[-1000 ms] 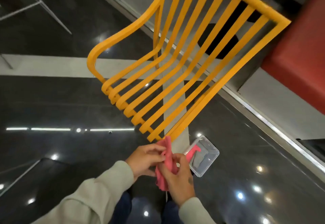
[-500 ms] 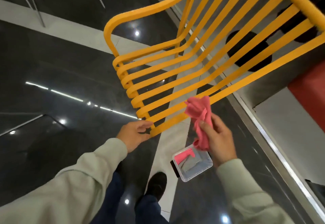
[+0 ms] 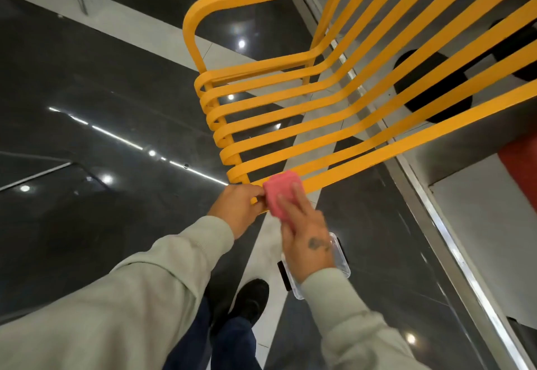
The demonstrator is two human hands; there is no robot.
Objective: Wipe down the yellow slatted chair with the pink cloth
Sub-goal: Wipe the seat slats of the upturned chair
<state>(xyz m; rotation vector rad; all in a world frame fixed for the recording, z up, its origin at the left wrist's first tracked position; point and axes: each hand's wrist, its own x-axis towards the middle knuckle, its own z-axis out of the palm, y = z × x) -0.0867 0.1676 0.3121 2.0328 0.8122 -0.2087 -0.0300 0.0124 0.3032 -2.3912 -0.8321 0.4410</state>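
The yellow slatted chair (image 3: 348, 169) stands in front of you on the dark glossy floor (image 3: 116, 108), with its seat slats running away from you to the right. This lets you wipe along a slat in one long stroke.

Your left hand (image 3: 236, 208) curls its fingers round the front end of the nearest slat. I judge that it steadies the chair so that it does not slide on the smooth floor when you press.

Your right hand (image 3: 308, 238) lies with the fingers straight and flat on the pink cloth (image 3: 280, 195), pressing it on the same slat, just beside the left hand. The cloth looks folded into a pad, which gives a flat wiping face.

The clear plastic container (image 3: 341, 256) sits on the floor under your right wrist, mostly hidden.

Half a second ago the left hand was only reaching for the slat end with loose fingers, and the right hand held the cloth bunched up in the air near the slat. The container, with something pink in it, was then in plain sight.
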